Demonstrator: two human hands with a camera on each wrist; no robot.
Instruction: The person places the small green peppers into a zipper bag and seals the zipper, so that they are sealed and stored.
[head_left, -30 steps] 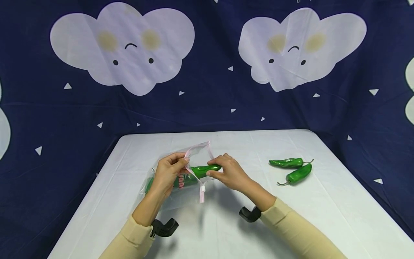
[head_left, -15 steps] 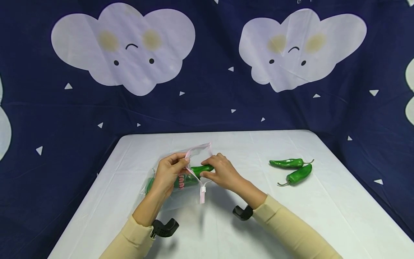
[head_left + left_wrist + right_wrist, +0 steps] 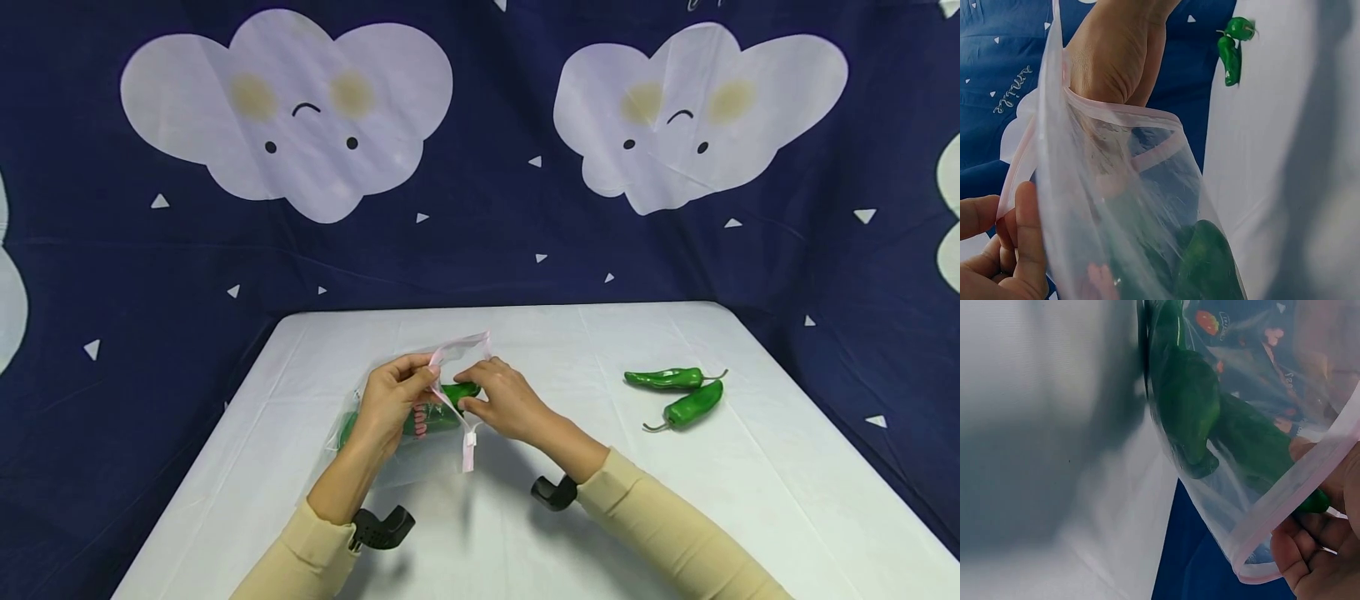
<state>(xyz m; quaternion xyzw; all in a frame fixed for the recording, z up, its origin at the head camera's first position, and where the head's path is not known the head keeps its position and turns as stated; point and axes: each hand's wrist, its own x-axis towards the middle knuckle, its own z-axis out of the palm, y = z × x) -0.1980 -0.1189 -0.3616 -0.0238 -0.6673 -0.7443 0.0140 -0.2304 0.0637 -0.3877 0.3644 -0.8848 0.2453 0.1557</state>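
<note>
My left hand pinches the pink-edged rim of a clear zip bag and keeps its mouth spread. My right hand reaches into that mouth, its thumb and fingers around one end of a green pepper. Most of this pepper lies inside the bag in the right wrist view. Other green peppers sit deeper in the bag, blurred by the plastic. In the left wrist view, the right hand enters over the pink rim, its fingertips seen only dimly through the film.
Two green peppers lie close together on the white table, to the right of my hands. A white slider hangs at the near end of the bag's rim. Behind the table hangs a dark blue cloth with clouds.
My right hand has moved left into the bag's mouth, pushing the pepper further in. My left hand and the bag stay nearly where they were.
</note>
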